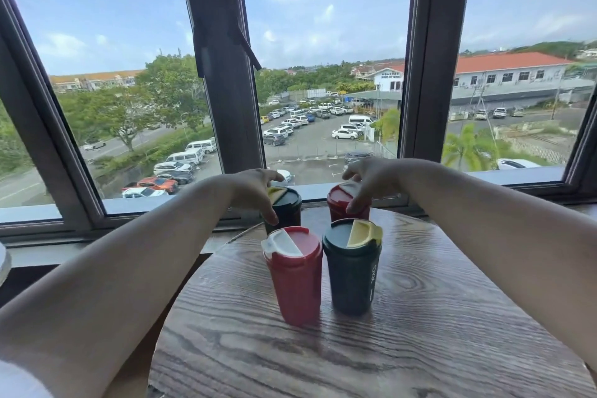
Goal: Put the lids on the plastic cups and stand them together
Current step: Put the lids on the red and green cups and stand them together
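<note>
Four lidded plastic cups stand upright on a round wooden table [420, 349]. At the front are a red cup with a white flap [295, 275] and, right of it, a dark green cup with a yellow flap [352, 268]. Behind them stand a second dark green cup [287, 208] and a second red cup [339, 207]. My left hand [255, 191] grips the far green cup from above, fingers curled round its lid. My right hand [368, 184] grips the lid of the far red cup in the same way. The near cups hide the lower halves of the far ones.
The table's far edge lies close to a window sill [323, 194] and dark window frames [223, 74]. Bare wood spreads in front of and to the right of the cups. A white object [4, 263] shows at the left border.
</note>
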